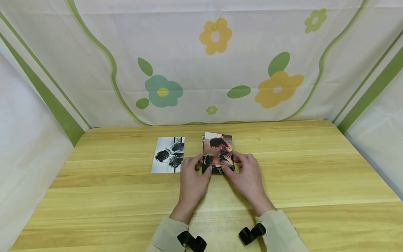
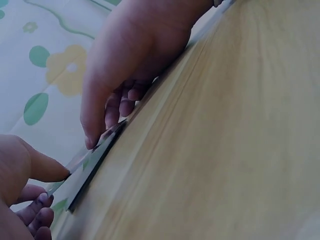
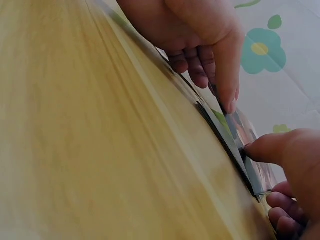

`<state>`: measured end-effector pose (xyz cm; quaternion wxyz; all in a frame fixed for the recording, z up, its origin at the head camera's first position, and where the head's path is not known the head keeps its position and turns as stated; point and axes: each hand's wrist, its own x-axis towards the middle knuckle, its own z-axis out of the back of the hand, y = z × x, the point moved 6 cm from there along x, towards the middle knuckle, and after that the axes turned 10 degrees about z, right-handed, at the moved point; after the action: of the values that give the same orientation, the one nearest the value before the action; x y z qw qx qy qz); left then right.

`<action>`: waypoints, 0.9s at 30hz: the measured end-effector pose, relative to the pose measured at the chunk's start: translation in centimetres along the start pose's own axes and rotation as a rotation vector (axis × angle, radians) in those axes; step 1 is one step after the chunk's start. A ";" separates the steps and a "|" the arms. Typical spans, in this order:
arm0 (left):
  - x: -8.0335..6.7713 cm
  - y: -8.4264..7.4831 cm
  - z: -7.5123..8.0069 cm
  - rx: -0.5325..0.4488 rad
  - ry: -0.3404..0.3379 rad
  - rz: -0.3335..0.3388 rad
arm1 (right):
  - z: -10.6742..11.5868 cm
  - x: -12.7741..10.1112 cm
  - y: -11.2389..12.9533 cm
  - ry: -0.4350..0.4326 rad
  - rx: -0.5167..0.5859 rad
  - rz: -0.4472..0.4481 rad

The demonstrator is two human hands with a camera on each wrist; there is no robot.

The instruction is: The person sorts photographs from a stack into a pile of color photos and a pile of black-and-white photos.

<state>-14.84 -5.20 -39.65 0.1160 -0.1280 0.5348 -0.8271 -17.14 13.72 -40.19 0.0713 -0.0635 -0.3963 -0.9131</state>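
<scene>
A small stack of colour photos [image 1: 218,148] lies in the middle of the wooden table [image 1: 315,175]. My left hand [image 1: 201,164] pinches its near left corner, thumb on top. My right hand [image 1: 231,162] pinches the near right corner in the same way. In the left wrist view the stack [image 2: 90,162] is seen edge-on, its near edge raised a little off the wood between my left thumb [image 2: 47,169] and the right hand's fingers [image 2: 95,125]. The right wrist view shows the stack [image 3: 235,142] between the right thumb [image 3: 265,149] and the left hand's fingers [image 3: 227,85].
A single black-and-white photo [image 1: 168,154] lies flat just left of the stack, close to my left hand. A flowered cloth backdrop [image 1: 217,63] closes off the back and sides of the table. Bare wood extends left, right and toward me.
</scene>
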 end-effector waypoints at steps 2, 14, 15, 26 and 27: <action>0.0 -0.1 0.0 -0.026 0.004 0.009 | 0.1 0.0 0.0 -0.002 0.048 -0.012; 0.4 -1.0 1.1 -0.309 0.024 0.163 | 2.6 0.2 2.0 -0.071 0.153 0.017; 0.4 -1.2 1.1 -0.318 0.026 0.167 | 2.8 0.2 2.1 -0.074 0.157 0.018; 0.5 -2.9 -1.6 -0.300 0.144 0.222 | 5.5 0.5 0.5 -0.123 0.138 -0.040; 0.5 -3.2 -2.2 -0.289 0.162 0.224 | 6.0 0.5 0.1 -0.129 0.133 -0.054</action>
<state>-16.19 -2.18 -37.55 0.1442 -0.0160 0.6664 -0.7314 -17.27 18.03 -35.97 0.0249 -0.1067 -0.4614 -0.8804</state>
